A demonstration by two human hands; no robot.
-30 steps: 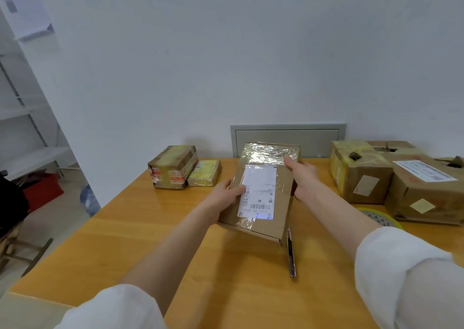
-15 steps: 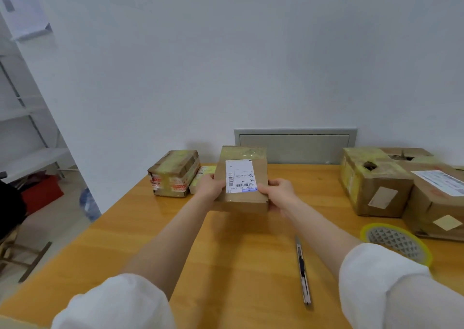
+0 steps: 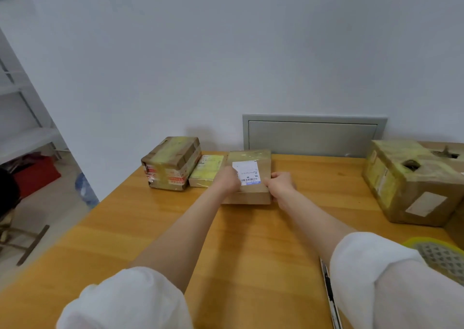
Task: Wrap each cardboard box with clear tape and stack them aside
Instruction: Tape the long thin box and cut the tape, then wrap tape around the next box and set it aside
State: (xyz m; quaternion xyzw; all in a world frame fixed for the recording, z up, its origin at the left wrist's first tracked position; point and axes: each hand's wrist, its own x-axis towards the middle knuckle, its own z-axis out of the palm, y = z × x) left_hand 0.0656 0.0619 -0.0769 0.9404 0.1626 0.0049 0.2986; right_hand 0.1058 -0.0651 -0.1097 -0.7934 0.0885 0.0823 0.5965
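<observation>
**Setting the wrapped box in with the finished ones**

I am holding the labelled box (image 3: 251, 193) at the far side of the table (image 3: 150, 228), just right of the flat yellow parcel (image 3: 206, 171). My left hand (image 3: 227, 180) is curling over its left edge, and my right hand (image 3: 280, 185) is gripping its near right corner. I am judging it best to nudge it flush against the parcel and square its edges before loosening either grip. The tape roll (image 3: 442, 255) is lying near right.

Four boxes (image 3: 170, 162) (image 3: 206, 170) (image 3: 248, 198) (image 3: 406, 193) (more cut off at right); one tape roll (image 3: 442, 255); one cutter (image 3: 329, 291).
</observation>
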